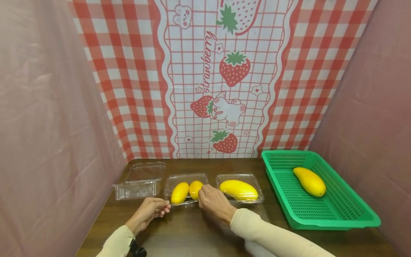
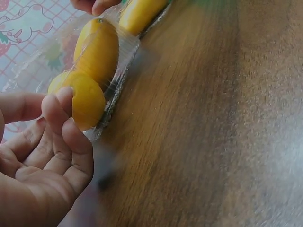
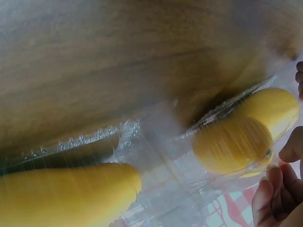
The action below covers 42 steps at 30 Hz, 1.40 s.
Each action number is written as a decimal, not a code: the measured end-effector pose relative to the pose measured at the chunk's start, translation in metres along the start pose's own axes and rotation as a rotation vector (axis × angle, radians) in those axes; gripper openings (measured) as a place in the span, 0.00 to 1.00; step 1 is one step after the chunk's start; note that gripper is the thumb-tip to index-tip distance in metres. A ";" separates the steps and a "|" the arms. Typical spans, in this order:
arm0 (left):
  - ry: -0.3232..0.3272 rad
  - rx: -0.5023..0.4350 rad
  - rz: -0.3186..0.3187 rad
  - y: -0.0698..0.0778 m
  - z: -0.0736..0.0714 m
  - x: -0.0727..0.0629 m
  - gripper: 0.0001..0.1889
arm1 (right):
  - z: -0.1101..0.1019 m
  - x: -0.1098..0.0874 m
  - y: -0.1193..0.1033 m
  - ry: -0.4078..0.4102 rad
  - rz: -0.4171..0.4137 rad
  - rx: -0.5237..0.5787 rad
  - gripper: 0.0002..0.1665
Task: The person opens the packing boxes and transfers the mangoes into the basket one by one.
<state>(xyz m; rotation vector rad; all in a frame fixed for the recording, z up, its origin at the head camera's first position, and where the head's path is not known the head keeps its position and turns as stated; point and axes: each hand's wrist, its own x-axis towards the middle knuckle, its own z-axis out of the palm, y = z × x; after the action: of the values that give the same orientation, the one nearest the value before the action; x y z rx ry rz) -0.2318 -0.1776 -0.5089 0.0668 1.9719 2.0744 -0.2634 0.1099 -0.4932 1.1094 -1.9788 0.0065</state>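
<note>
A clear plastic box (image 1: 169, 183) with two yellow mangoes (image 1: 179, 193) in it sits in the middle of the row, its lid over the fruit. My left hand (image 1: 150, 211) pinches its front left corner between thumb and finger. At the front right corner, my right hand (image 1: 214, 202) pinches the lid's edge, partly covering one mango. The left wrist view shows the left thumb and fingertips (image 2: 66, 101) meeting in front of the nearer mango. In the right wrist view, the right fingertips (image 3: 265, 187) are right at the plastic edge.
To the right stands another lidded clear box (image 1: 260, 187) holding one large mango (image 1: 239, 190). An unfolded clear box (image 1: 136, 190) lies at the left. A green basket (image 1: 334, 224) with one mango (image 1: 310, 182) occupies the right side. A checked strawberry cloth (image 1: 218, 142) hangs behind the table.
</note>
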 end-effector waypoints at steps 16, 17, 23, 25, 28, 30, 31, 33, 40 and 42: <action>0.030 0.022 -0.007 0.002 0.001 0.000 0.09 | -0.023 0.048 0.059 -0.027 0.163 0.286 0.07; 0.027 0.023 -0.005 0.002 0.001 0.001 0.09 | -0.022 0.050 0.062 -0.027 0.184 0.291 0.07; 0.025 0.030 -0.018 0.003 0.000 0.001 0.11 | -0.015 0.059 0.079 -0.072 0.362 0.386 0.08; 0.030 0.029 -0.026 0.003 0.001 0.002 0.11 | -0.012 0.061 0.083 -0.083 0.409 0.410 0.08; 0.045 0.022 -0.034 0.002 0.001 0.002 0.11 | -0.007 0.066 0.088 -0.086 0.470 0.431 0.07; 0.055 0.014 -0.037 0.001 0.000 0.003 0.10 | -0.003 0.069 0.090 -0.082 0.514 0.445 0.06; 0.059 0.010 -0.038 0.000 -0.001 0.003 0.10 | -0.001 0.070 0.092 -0.080 0.541 0.453 0.06; 0.062 0.003 -0.039 -0.001 -0.001 0.003 0.10 | 0.003 0.072 0.094 -0.080 0.601 0.469 0.05; 0.045 -0.006 -0.036 -0.001 -0.003 0.002 0.13 | 0.016 0.076 0.102 -0.095 0.770 0.530 0.08; 0.040 -0.010 -0.038 -0.001 -0.002 0.002 0.13 | 0.020 0.075 0.102 -0.109 0.791 0.531 0.08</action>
<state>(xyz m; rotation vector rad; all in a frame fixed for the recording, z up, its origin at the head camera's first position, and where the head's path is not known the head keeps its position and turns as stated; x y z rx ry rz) -0.2340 -0.1794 -0.5106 -0.0139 1.9698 2.0770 -0.3670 0.1118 -0.4180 0.5540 -2.4666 0.9454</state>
